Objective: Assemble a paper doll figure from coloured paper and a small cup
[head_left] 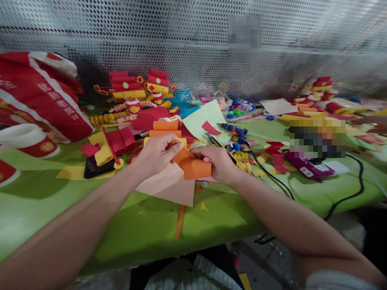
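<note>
Between my two hands is a piece of orange paper (198, 169), curled into a roll at its right end. My left hand (160, 153) pinches its left side between thumb and fingers. My right hand (219, 163) is closed on the right side, by the rolled part; some of its fingers are hidden behind the paper. Beneath the hands lies a pale pink sheet (169, 185) on the green table. Just behind the left hand are orange paper rolls (165, 125), and a pale green sheet (208, 121) lies beyond the right hand.
A glue gun (237, 131) trails a black cord across the table. Scissors (215, 141) lie near the right hand. At left are a phone (93, 168), a paper cup (33, 141) and a red bag (45, 96). Red-and-yellow paper figures (127, 90) stand by the perforated metal wall.
</note>
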A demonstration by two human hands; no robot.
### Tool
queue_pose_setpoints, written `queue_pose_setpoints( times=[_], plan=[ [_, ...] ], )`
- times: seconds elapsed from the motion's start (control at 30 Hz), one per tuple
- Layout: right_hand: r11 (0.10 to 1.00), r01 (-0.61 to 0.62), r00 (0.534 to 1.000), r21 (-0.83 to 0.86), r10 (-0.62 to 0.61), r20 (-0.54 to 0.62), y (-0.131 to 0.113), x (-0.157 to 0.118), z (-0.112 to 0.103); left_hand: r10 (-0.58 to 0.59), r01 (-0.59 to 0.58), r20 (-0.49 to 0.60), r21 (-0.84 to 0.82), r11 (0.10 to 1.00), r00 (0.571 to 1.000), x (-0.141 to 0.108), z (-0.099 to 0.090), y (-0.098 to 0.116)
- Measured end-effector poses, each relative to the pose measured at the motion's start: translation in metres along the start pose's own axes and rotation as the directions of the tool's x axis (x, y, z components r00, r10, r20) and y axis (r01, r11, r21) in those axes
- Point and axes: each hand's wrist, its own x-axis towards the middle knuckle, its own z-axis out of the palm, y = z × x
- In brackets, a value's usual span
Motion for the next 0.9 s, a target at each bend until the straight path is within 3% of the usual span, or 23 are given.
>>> queue_pose_setpoints(
  times=[0.23,0.6,0.9],
  plan=[
    [0.970,-0.145,0.989,-0.194,0.138,-0.052,0.001,-0.001,0.008,-0.064,0.068,0.043,-0.093,0.993,0.997,-0.001,0.002,0.004],
    [0.977,-0.203,0.977,0.061,0.206,-0.054,-0.004,0.002,0.010,0.007,-0.007,0.017,0.044,0.999,1.000,-0.001,0.000,0.004],
    [0.972,-0.236,0.969,-0.024,0.233,-0.084,-0.013,0.005,0.010,-0.055,0.058,0.053,-0.056,0.997,0.997,-0.001,0.002,0.003]
  ],
)
